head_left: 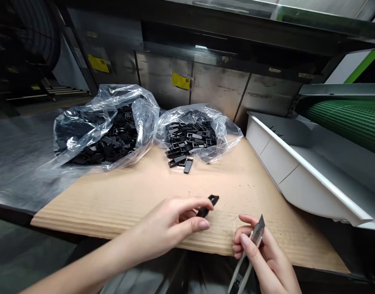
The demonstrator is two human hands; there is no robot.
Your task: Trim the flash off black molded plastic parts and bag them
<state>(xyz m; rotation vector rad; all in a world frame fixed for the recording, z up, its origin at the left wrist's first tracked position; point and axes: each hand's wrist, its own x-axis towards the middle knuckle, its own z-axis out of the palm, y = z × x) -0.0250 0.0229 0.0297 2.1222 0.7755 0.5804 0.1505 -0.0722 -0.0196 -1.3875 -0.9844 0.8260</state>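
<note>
My left hand (171, 222) pinches a small black plastic part (209, 205) between thumb and fingers, just above the cardboard sheet (129, 192). My right hand (260, 253) is closed around a utility knife (251, 249), its grey blade tip pointing up toward the part. The two hands are a short gap apart near the cardboard's front edge. Farther back, an open clear bag (193, 134) spills more of the same black parts onto the cardboard.
A second, larger clear bag of black parts (104, 126) lies at the back left. A white tray-like chute (297, 163) runs along the right, with a green belt (349, 122) behind it. Metal panels stand behind the bags.
</note>
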